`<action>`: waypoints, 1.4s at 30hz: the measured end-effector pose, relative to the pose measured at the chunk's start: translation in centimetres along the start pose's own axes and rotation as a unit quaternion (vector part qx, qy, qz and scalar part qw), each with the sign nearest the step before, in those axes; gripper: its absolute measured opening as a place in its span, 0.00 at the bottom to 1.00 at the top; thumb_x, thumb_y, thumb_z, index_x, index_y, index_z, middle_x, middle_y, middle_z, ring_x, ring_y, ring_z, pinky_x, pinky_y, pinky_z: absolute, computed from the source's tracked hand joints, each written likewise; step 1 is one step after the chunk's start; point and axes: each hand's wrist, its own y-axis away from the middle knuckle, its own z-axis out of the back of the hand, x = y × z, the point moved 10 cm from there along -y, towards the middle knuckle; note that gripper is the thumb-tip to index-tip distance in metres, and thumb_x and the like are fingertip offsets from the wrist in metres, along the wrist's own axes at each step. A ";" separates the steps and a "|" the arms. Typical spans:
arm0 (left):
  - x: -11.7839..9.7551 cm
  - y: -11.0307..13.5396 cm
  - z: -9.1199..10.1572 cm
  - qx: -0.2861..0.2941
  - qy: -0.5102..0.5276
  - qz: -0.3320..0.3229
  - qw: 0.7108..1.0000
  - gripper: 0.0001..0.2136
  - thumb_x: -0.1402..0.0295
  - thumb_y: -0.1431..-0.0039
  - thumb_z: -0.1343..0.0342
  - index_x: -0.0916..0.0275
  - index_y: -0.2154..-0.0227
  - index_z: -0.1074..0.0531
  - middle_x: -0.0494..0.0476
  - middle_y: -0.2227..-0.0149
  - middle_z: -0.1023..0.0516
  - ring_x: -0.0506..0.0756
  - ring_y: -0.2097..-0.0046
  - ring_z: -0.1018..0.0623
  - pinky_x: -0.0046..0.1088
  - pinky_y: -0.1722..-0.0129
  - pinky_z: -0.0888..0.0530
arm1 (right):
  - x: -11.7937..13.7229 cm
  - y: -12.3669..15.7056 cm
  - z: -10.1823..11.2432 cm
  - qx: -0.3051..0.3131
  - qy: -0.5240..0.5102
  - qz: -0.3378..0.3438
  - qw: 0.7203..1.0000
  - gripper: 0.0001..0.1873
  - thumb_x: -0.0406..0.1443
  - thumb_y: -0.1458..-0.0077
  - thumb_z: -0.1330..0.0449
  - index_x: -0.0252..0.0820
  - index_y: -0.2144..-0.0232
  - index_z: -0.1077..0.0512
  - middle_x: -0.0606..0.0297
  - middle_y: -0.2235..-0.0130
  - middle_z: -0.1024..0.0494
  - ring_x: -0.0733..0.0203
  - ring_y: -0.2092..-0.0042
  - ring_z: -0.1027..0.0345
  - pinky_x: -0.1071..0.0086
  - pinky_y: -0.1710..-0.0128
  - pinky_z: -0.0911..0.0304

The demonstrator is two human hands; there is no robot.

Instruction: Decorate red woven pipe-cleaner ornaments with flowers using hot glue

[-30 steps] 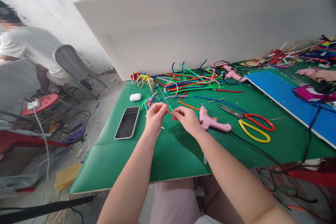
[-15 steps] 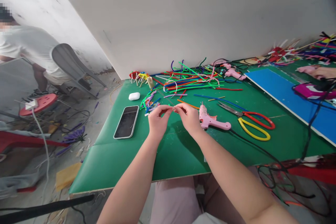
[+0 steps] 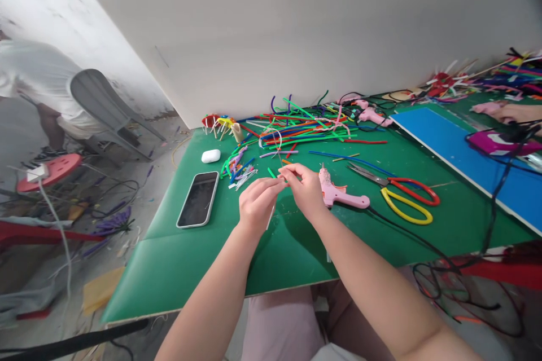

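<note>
My left hand (image 3: 256, 203) and my right hand (image 3: 304, 186) meet above the green table (image 3: 203, 259), fingertips pinched together on a thin stick (image 3: 271, 215) that hangs down from the left fingers. Both hands are closed. A pink glue gun (image 3: 339, 193) lies just right of my right hand. A pile of coloured pipe cleaners (image 3: 296, 127) lies behind the hands. A small bundle of short cut pieces (image 3: 243, 175) lies left of them.
A phone (image 3: 198, 198) and a white earbud case (image 3: 210, 155) lie at the left. Red and yellow scissors (image 3: 398, 194) lie at the right, with a blue board (image 3: 457, 152) beyond. A white panel (image 3: 296, 34) stands behind the table. Another person sits at far left; someone's hand (image 3: 499, 111) rests far right.
The hands drew closer together and slightly lower, and the stick now hangs below the left fingers. The view shifted a little to the right.
</note>
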 end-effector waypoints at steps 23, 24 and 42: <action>6.0 2.0 -4.3 0.101 0.309 0.370 0.870 0.12 0.60 0.52 0.41 0.65 0.75 0.28 0.53 0.78 0.26 0.49 0.78 0.27 0.25 0.76 0.28 | 4.4 1.1 1.3 -0.064 0.120 0.234 0.963 0.09 0.34 0.42 0.49 0.45 0.67 0.29 0.64 0.69 0.23 0.61 0.63 0.33 0.66 0.60 0.36; 6.0 2.1 -4.3 0.103 0.308 0.373 0.869 0.11 0.60 0.53 0.40 0.65 0.75 0.28 0.53 0.78 0.25 0.49 0.78 0.27 0.25 0.76 0.29 | 4.3 1.2 1.2 -0.059 0.120 0.237 0.962 0.08 0.34 0.42 0.49 0.45 0.67 0.29 0.64 0.69 0.23 0.61 0.62 0.33 0.66 0.60 0.36; 6.6 2.4 -4.4 0.088 0.301 0.387 0.867 0.11 0.63 0.55 0.39 0.65 0.79 0.33 0.49 0.82 0.28 0.47 0.80 0.29 0.24 0.78 0.29 | 2.1 0.7 1.1 -0.066 0.066 0.123 0.988 0.07 0.36 0.43 0.46 0.43 0.69 0.29 0.64 0.68 0.23 0.62 0.64 0.30 0.68 0.62 0.34</action>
